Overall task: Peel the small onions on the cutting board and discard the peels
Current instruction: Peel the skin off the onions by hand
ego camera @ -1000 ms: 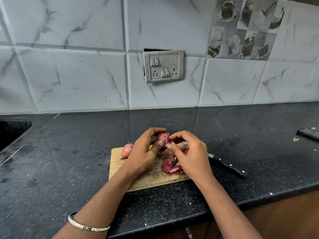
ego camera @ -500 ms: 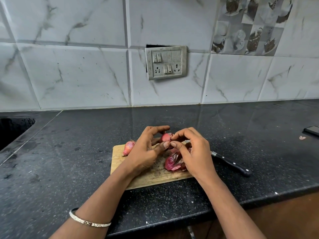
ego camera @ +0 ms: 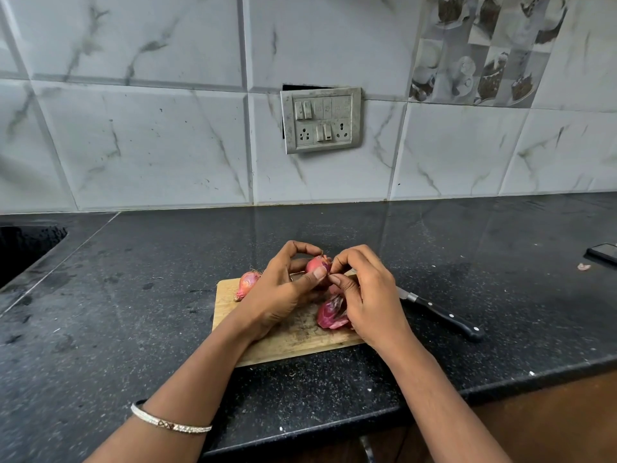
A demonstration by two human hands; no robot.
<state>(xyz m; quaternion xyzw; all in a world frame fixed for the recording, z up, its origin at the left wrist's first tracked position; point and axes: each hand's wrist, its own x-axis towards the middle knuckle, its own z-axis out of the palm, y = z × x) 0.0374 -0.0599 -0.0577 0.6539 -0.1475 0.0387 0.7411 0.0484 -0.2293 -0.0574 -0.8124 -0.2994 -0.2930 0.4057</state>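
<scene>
Behind everything runs a tiled wall [ego camera: 150, 145] in pale marble pattern, with a block of picture tiles at the upper right. Below it lies the black speckled countertop [ego camera: 133, 329], and at its far left edge the dark hollow of a sink [ego camera: 23, 248] shows. A wooden cutting board [ego camera: 300, 335] rests near the counter's front edge, roughly in the middle. On the wall above it sits a grey switch panel [ego camera: 321, 120], slightly askew, with a dark gap showing at its upper left.

Both hands meet over the board's far side. The left hand [ego camera: 277, 295] curls round a small onion [ego camera: 315, 265], forefinger arched over the top and thumb pressed against its near side, so the bulb is held clear above the board. The right hand [ego camera: 370, 302] has thumb and forefinger tips pinched together on the skin at the onion's right end, the other fingers bent loosely beneath.

A black-handled knife [ego camera: 444, 317] lies on the counter just right of the board, its blade hidden behind the right hand. A dark phone [ego camera: 604, 252] lies at the far right edge. A heap of reddish peels [ego camera: 330, 312] sits on the board under the right hand. A second onion [ego camera: 247, 284] lies at the board's far left corner, its rooty end pointing away. A thin bangle [ego camera: 170, 424] circles the left wrist. A tiny pale scrap [ego camera: 583, 266] lies just beside the phone.
</scene>
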